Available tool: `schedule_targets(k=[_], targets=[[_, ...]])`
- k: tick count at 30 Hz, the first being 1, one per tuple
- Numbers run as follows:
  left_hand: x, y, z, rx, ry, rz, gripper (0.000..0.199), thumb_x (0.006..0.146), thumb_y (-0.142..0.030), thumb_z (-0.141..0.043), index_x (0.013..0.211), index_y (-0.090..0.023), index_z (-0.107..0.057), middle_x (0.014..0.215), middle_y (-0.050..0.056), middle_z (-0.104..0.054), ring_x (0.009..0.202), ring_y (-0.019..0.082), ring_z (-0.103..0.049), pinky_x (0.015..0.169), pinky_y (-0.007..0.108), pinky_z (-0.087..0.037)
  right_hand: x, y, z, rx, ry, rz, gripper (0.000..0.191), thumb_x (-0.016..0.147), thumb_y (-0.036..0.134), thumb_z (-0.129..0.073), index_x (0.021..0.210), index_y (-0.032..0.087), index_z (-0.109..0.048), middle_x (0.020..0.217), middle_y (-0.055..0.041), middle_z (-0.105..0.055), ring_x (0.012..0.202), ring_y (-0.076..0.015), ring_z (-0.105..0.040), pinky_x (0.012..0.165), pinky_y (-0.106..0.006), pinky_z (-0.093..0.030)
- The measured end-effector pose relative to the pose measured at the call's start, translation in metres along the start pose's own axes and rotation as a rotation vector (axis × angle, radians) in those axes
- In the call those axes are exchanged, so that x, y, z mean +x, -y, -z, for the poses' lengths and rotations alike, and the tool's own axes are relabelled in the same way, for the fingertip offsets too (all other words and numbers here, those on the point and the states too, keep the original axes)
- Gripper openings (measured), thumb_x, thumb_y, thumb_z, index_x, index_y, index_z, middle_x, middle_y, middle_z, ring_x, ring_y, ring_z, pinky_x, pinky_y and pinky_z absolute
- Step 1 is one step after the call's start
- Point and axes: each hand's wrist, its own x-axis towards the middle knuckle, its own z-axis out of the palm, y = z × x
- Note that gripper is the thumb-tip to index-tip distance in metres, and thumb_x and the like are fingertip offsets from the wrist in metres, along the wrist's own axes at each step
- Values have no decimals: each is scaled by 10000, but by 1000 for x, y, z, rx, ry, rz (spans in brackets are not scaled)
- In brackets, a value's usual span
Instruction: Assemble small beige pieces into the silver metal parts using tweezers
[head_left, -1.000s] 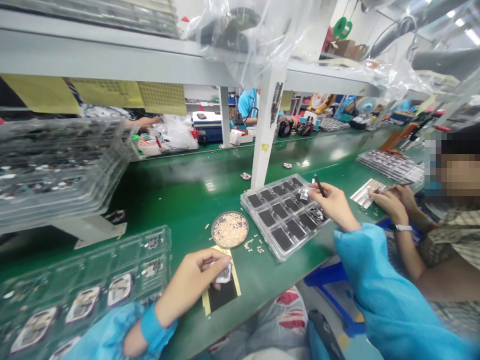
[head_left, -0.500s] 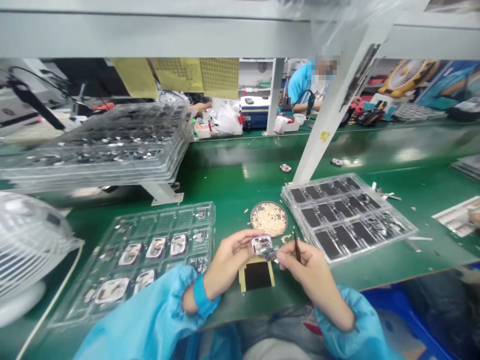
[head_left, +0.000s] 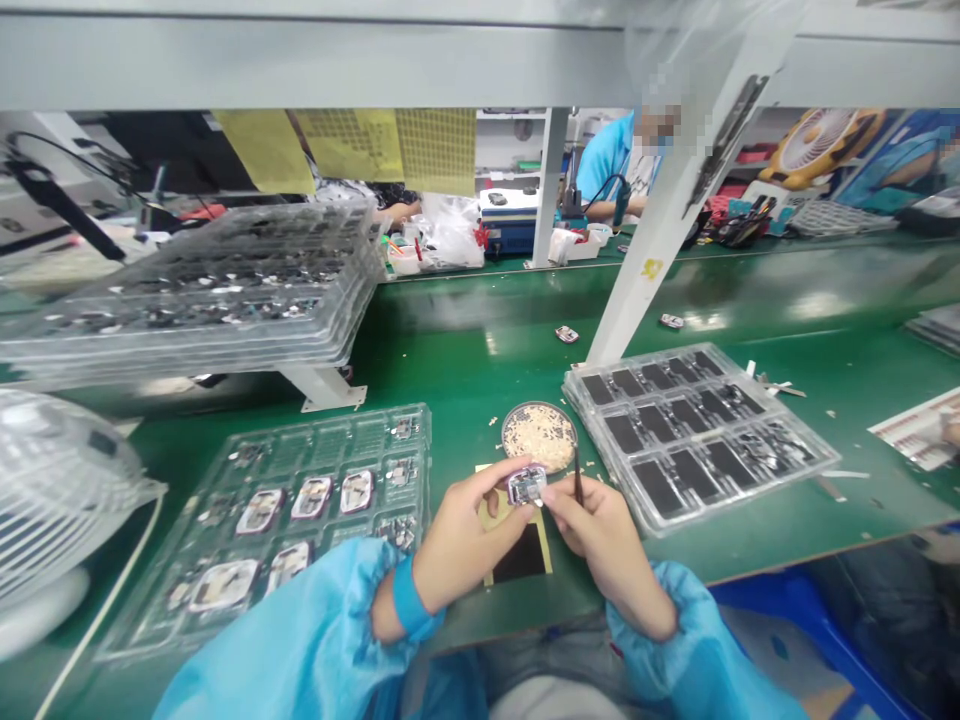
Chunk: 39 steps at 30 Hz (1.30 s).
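Note:
Between the thumb and fingers of my left hand (head_left: 472,525) is a small rounded watch case (head_left: 527,483) with a purplish rim, its inner side with small electronic parts facing me. My right hand (head_left: 592,520) pinches at the case's right edge, its fingertips touching a small part there. Dark, thin tweezers (head_left: 578,478) stick up out of the same hand. Below the hands lies a black pad (head_left: 523,556) edged with yellow tape. Just beyond them sits a round dish (head_left: 538,437) of small pale pieces.
On the left, a clear tray (head_left: 330,450) holds several similar cases. A tray of black screens (head_left: 697,430) lies right, beside a slanted white post (head_left: 637,260). A white fan (head_left: 67,510) stands far left, near stacked trays (head_left: 225,290). A co-worker (head_left: 607,160) sits across the bench.
My right hand has moved left, close against the watch case. The small part that hung off the case's lower right now sits over the case. The case is tilted slightly differently.

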Motion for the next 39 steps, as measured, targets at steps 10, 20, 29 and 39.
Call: schedule_targets(k=[10, 20, 29, 39], targets=[[-1, 2, 1, 27, -9, -51, 371, 849, -205, -702, 1217, -244, -724, 1205, 43, -735, 1115, 246, -680, 1021, 370, -523, 0, 8, 1, -133, -15, 106, 335, 759, 458, -788, 758, 168, -621, 654, 11, -559, 542, -93, -441, 499, -218, -358], [1, 6, -7, -405, 61, 51, 325, 818, -265, -772, 1127, -170, -733, 1185, 122, -708, 1093, 277, -681, 1000, 403, -541, 1, 0, 1, -88, 28, 212, 340, 787, 437, -781, 965, 196, -621, 914, -33, -641, 759, -150, -597, 645, -238, -494], [-5, 2, -9, -1, 52, -69, 265, 908, -229, -663, 1160, -249, -743, 1080, 68, -701, 966, 206, -636, 841, 285, -514, -1, 2, -1, -200, 25, 234, 338, 785, 446, -780, 728, 170, -595, 647, 12, -562, 592, -124, -469, 570, -251, -369], [-6, 2, -10, 2, -20, -54, 208, 896, -251, -655, 1035, -191, -797, 860, 64, -727, 766, 190, -628, 681, 261, -505, 1, -4, -9, -170, -10, 228, 357, 762, 459, -793, 726, 175, -579, 666, 8, -577, 614, -132, -481, 588, -249, -388]])
